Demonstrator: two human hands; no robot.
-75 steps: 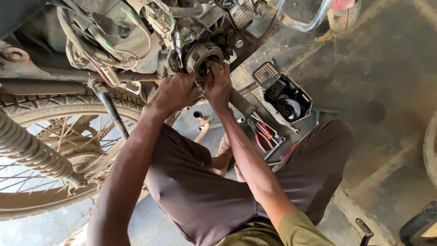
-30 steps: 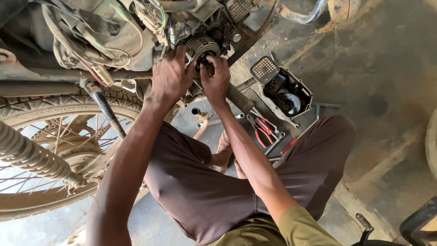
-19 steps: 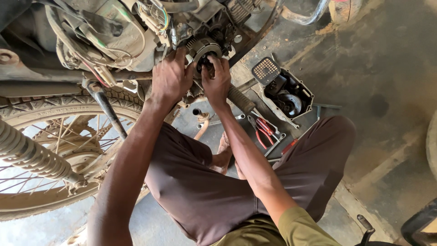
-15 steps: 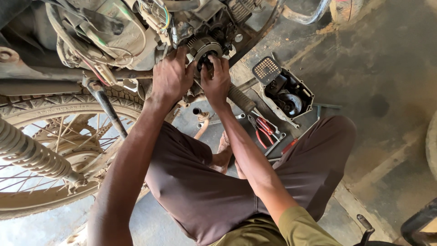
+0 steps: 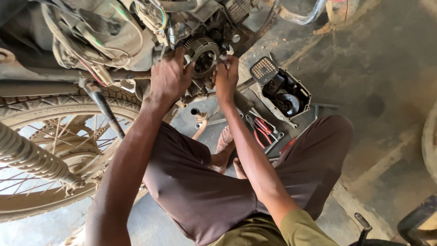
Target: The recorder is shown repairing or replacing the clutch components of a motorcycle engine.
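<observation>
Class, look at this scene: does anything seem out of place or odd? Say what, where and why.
The engine cover lies off the motorcycle on the floor, inner side up. Pliers and other tools lie loose beside it, by the person's feet. Both hands, left hand and right hand, rest on the exposed round engine part.

Landmark: round grey metal clutch drum point(image 5: 203, 57) on dusty motorcycle engine. Left hand point(image 5: 170, 75) grips drum's left edge. Right hand point(image 5: 226, 75) touches right edge, fingers curled. Black engine cover point(image 5: 284, 93) on floor right of drum. Red-handled pliers point(image 5: 260, 127) below-right. Spoked wheel point(image 5: 50, 150) far left-below.
</observation>
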